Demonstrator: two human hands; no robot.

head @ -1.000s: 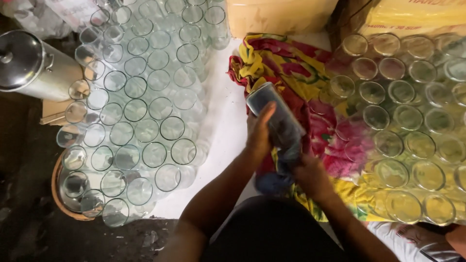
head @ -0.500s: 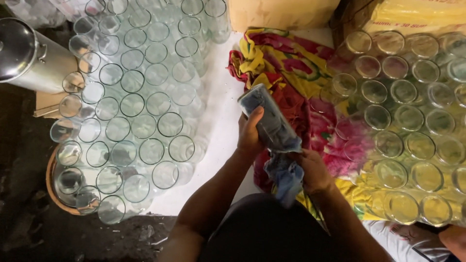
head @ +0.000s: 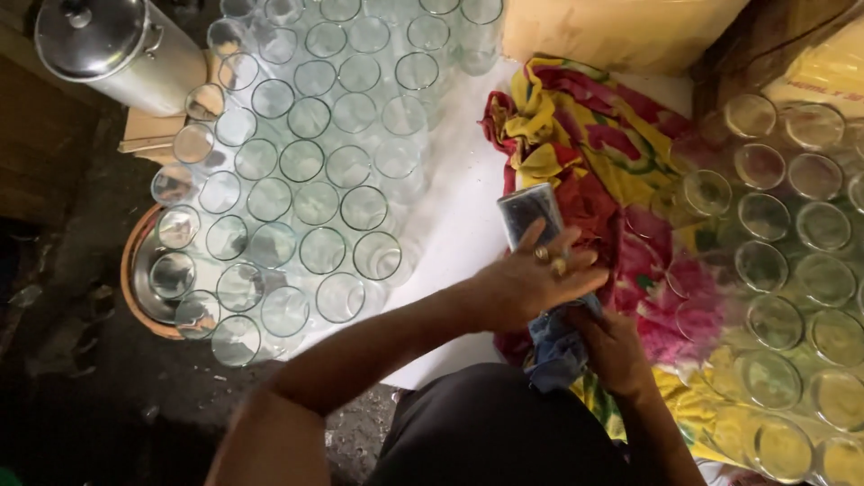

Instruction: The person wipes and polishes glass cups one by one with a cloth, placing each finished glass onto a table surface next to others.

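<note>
Head view, left hand: my left hand lay clenched over the near half of a tall clear glass, fingers wrapped across its side, two rings showing on them.
Head view, glass: it lay tipped on its side, not standing; its far end stuck out beyond my left knuckles, up and slightly left of the grip.
Long axis: it ran from my right hand away from me, leaning a little leftward, so the two hands sat one at each end of that line.
Head view, right hand: my right hand sat just below and right of the left, closed on a blue cloth bunched at the near end of the glass; I could not tell whether the cloth went inside the mouth.
Nearer hand: the left covered the body of the glass; the right touched it only through the cloth.
Left of the grip: a packed block of upright glasses on a white sheet, well apart from my fingers.
Right of the grip: a flowered cloth under the hands, and more upright glasses beyond it.
Far left: a lidded steel pot.
</note>
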